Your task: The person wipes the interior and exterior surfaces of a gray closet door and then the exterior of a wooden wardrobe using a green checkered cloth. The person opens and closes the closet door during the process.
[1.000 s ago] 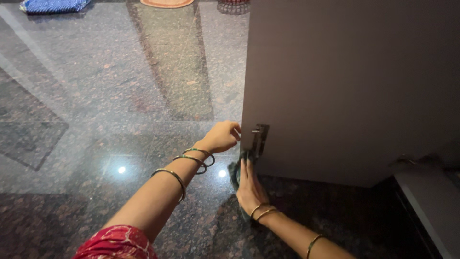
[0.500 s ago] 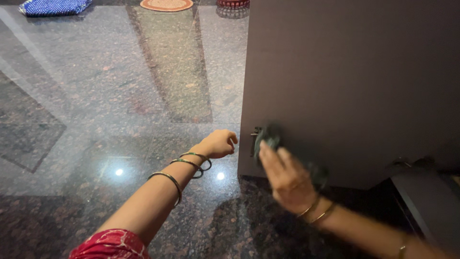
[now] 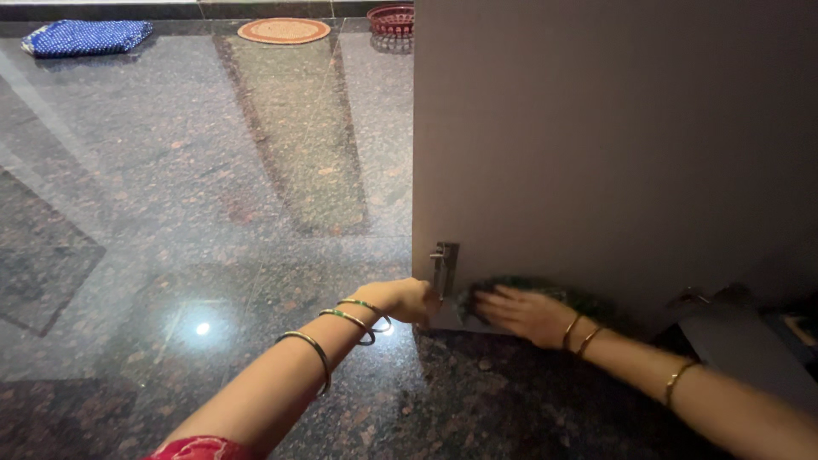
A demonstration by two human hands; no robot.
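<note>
Wiping the lower corner of a pale cabinet door (image 3: 613, 153), a person presses the right hand (image 3: 521, 313) flat over a dark green cloth (image 3: 588, 300) held against the panel just beside the metal handle (image 3: 445, 266). The right hand's fingers (image 3: 492, 300) lie spread and open on the cloth, pinning it rather than clutching it, the wrist with two bangles low and the forearm stretched in from the lower right. The left hand (image 3: 407, 300) is curled shut around the door's edge next to the handle, its arm reaching up from the bottom of the frame with three bangles at the wrist. Judged from this pose, the wipe goes best with the left hand bracing the door so it does not swing, and the right palm keeping even pressure while the cloth works around the handle's base. Polished dark granite floor (image 3: 213, 187) spreads behind, with a blue mat (image 3: 85, 37), a round mat (image 3: 284, 31) and a red basket (image 3: 390, 19) at its far end.
</note>
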